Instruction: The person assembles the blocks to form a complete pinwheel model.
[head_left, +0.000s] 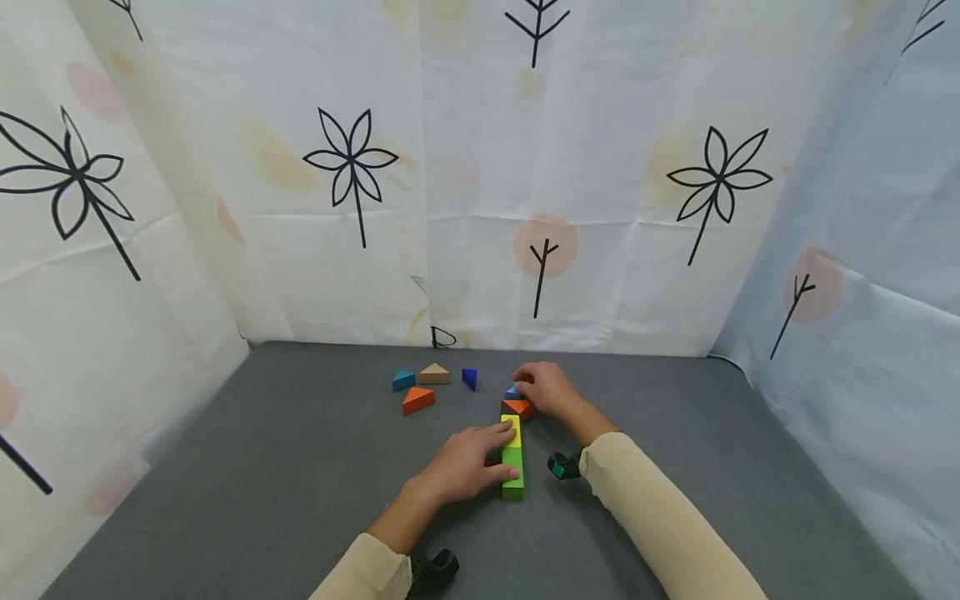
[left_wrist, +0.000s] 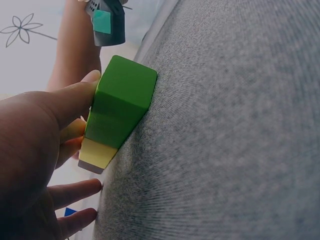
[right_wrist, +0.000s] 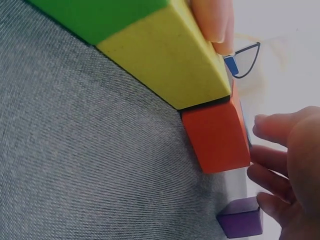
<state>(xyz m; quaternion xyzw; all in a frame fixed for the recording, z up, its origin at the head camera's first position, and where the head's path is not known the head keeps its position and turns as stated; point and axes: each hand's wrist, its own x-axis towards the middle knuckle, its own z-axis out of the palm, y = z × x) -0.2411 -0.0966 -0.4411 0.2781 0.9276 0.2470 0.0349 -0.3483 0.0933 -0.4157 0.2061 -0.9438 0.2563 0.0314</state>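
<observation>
Under my relaxed left hand (head_left: 467,462): yellow block (head_left: 514,439), green block (head_left: 513,488). Can't tell if my right hand (head_left: 553,392) grips blue block (head_left: 512,393).

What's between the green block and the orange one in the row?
A yellow block sits there, touching the green block; the right wrist view shows it.

Grey tabletop (head_left: 315,467), green block (head_left: 513,477) and yellow block (head_left: 512,440) end to end, orange block (head_left: 521,407) just beyond, light blue block (head_left: 512,393) partly hidden, purple block (right_wrist: 242,220) nearby, farther left a teal block (head_left: 403,382), tan triangular block (head_left: 433,376), dark blue block (head_left: 470,378), 2nd orange block (head_left: 417,402)
</observation>
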